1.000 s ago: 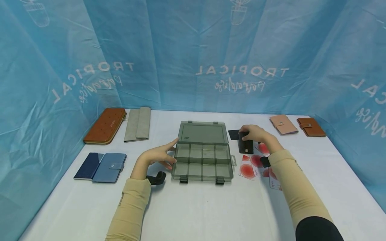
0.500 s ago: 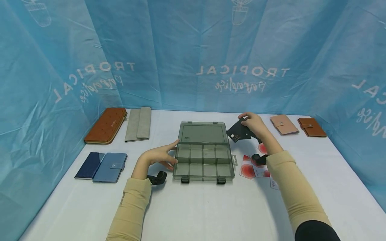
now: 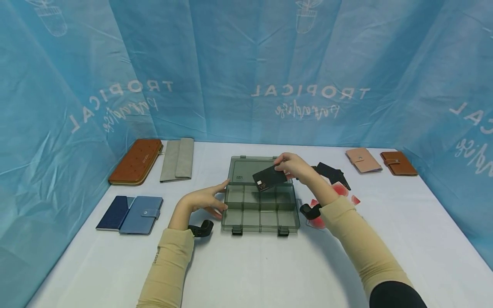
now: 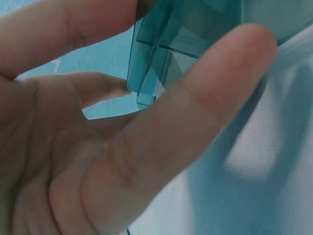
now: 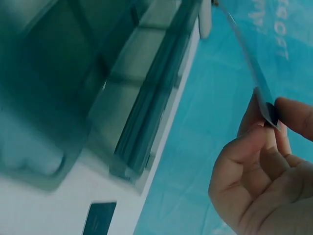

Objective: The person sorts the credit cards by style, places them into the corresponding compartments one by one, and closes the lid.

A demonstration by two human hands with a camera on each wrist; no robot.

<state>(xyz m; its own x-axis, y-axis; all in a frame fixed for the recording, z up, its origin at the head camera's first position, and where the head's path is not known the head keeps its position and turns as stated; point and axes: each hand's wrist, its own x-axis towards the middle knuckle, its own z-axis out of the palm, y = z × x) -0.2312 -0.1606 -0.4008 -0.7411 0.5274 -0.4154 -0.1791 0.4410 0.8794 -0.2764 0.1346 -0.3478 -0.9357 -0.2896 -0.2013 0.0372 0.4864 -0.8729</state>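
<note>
My right hand (image 3: 293, 166) pinches a black VIP card (image 3: 268, 178) above the back compartments of a smoky-clear divided box (image 3: 252, 217). In the right wrist view the card (image 5: 252, 63) appears edge-on between thumb and fingers. The box's lid (image 3: 250, 169) lies folded back, away from me. My left hand (image 3: 204, 200) rests with extended fingers at the box's left side, and in the left wrist view its fingertips reach the box wall (image 4: 146, 63). To the right, other black cards (image 3: 332, 173) lie on the table, near red-and-white cards (image 3: 317, 222) partly hidden by my right arm.
At the back left lie a brown zip wallet (image 3: 136, 161) and a grey folding wallet (image 3: 178, 160). A blue card wallet (image 3: 141, 215) is nearer on the left. Pink (image 3: 363, 160) and brown (image 3: 399, 163) snap wallets sit at the back right. Blue printed curtains (image 3: 246, 64) border the table.
My right hand has lifted a black card from the right and carried it left over the box. Other black cards now lie shifted to the right. My left hand stays at the box.
</note>
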